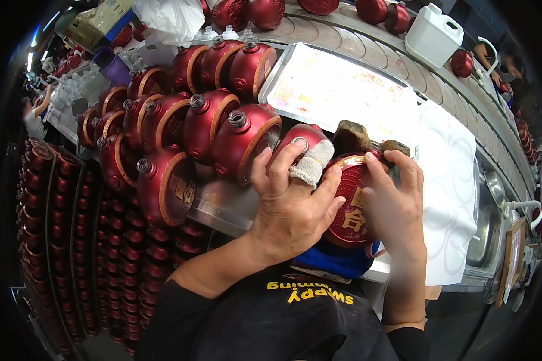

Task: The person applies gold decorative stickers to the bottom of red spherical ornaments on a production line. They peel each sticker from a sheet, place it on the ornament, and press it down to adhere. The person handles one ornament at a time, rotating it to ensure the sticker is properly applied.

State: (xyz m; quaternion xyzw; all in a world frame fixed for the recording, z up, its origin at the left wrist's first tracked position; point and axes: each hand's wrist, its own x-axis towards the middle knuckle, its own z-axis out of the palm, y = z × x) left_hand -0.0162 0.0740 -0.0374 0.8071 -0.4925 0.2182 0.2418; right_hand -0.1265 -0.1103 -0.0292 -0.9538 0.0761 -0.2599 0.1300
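A round red bottle (350, 207) with a dotted face and gold characters is tilted up on a blue cloth (337, 257) close to my body. My left hand (292, 210) presses its thumb and a fingertip on the left of the face and rim. A pale cloth cover (313, 163) wraps one left finger. From the other side, my right hand (397, 201) curls its fingertips over the upper rim; part of that hand is blurred. Behind the left fingers is another red body (301, 135), partly hidden. Two brown, stone-like lumps (350, 137) lie just beyond the rim.
Several red bottles (247, 141) with glass necks crowd the left. A metal tray (337, 90) with coloured marks lies ahead, and a white sheet (445, 198) covers the right. Beyond runs a slatted conveyor (349, 45) carrying a white jug (433, 36). A sink (491, 222) stands right.
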